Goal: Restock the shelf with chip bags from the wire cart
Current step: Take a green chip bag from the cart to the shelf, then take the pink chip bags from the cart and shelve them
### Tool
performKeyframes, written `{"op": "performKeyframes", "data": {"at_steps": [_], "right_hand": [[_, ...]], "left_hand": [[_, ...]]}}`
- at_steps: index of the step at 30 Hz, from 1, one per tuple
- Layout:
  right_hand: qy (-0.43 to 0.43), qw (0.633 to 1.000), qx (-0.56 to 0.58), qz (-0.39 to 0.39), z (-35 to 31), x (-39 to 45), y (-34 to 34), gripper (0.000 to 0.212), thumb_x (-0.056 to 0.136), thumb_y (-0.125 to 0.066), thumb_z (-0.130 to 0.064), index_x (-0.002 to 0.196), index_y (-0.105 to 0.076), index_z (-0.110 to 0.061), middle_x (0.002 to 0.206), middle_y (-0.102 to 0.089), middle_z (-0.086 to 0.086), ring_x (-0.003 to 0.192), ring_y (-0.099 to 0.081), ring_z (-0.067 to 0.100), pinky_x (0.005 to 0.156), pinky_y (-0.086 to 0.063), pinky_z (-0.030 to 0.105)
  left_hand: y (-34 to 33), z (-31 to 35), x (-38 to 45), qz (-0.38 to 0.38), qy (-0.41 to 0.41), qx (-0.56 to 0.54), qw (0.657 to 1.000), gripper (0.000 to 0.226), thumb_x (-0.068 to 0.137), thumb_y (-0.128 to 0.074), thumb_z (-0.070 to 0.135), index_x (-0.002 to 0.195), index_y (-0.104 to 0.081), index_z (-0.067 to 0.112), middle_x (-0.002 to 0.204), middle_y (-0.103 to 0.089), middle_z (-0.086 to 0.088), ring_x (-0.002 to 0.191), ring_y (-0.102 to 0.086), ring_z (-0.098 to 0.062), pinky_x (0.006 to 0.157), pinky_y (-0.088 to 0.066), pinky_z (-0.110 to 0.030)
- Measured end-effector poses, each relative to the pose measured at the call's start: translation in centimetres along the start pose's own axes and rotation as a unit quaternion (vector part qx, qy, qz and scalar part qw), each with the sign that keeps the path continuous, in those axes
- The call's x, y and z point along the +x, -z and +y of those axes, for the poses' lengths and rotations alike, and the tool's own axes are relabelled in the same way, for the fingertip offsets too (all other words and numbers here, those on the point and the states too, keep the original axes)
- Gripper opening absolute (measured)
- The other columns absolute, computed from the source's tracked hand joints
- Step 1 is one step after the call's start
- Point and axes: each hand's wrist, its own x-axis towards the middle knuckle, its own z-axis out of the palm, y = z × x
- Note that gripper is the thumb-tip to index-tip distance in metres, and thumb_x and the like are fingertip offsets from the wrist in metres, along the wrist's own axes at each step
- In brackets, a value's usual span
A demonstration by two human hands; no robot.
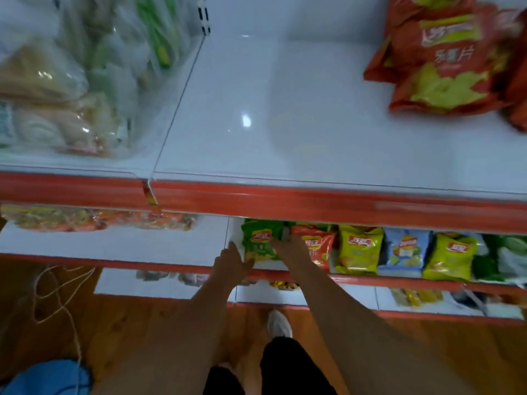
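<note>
While both arms are down at the middle shelf (119, 246), it looks like the placing step: a green chip bag (261, 240) is being stood up at the left end of the chip row, right beside the red chip bag (315, 245). Left hand (232, 262) sits just left of the green bag with fingers straight and spread, thumb side touching or almost touching its lower edge, more steadying than gripping. Right hand (288, 243) is on the green bag's right side, between it and the red bag; fingers seem to wrap the edge, but it's blurry, so I honestly can't tell if it's pinching or just pressing.

Wire cart isn't in view at all. Right of the red bag the row runs on with a yellow bag (359, 249) and others, and left of the green bag the shelf is bare white.

My guess for the next move: let go once the green bag stands by itself, then go back to the cart for another and fill leftward.
</note>
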Motion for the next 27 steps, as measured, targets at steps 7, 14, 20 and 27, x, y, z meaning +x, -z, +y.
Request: {"op": "performKeyframes", "data": {"at_steps": [7,14,20,27], "right_hand": [[-0.042,0.982,0.162,0.083,2.1,-8.5,2.4,0.043,0.093,-0.050,-0.040,0.118,-0.063,-0.008,0.112,-0.066,0.010,0.102,-0.061,0.027,0.094,-0.047,0.035],[-0.109,0.905,0.272,0.308,15.2,-23.5,10.6,0.057,0.096,-0.051,-0.041,0.143,-0.042,-0.011,0.147,-0.046,0.008,0.134,-0.044,0.026,0.107,-0.035,0.032],[-0.248,0.808,0.267,0.463,35.5,-40.3,18.2,0.064,0.097,-0.047,-0.045,0.147,-0.034,-0.008,0.153,-0.037,0.012,0.141,-0.036,0.026,0.115,-0.028,0.033],[-0.392,0.645,0.367,0.543,57.3,-62.2,18.1,0.065,0.096,-0.045,-0.047,0.148,-0.031,-0.010,0.151,-0.038,0.011,0.136,-0.041,0.029,0.107,-0.038,0.038]], "left_hand": [[1.6,2.9,-7.5,0.018,-0.156,0.069,0.985,0.064,0.091,-0.052,0.051,0.142,-0.038,0.016,0.133,-0.052,-0.014,0.120,-0.054,-0.032,0.099,-0.048,-0.042],[-7.8,12.7,-19.0,-0.101,-0.372,0.124,0.914,0.056,0.093,-0.055,0.044,0.141,-0.043,0.017,0.136,-0.055,-0.009,0.121,-0.055,-0.028,0.099,-0.047,-0.036],[-24.3,22.1,-36.3,-0.255,-0.525,0.199,0.787,0.060,0.095,-0.053,0.044,0.146,-0.038,0.018,0.141,-0.049,-0.011,0.129,-0.050,-0.025,0.105,-0.044,-0.038],[-45.5,26.0,-58.2,-0.398,-0.598,0.323,0.617,0.063,0.094,-0.045,0.055,0.150,-0.031,0.028,0.145,-0.046,-0.001,0.131,-0.048,-0.019,0.107,-0.042,-0.037]]}}
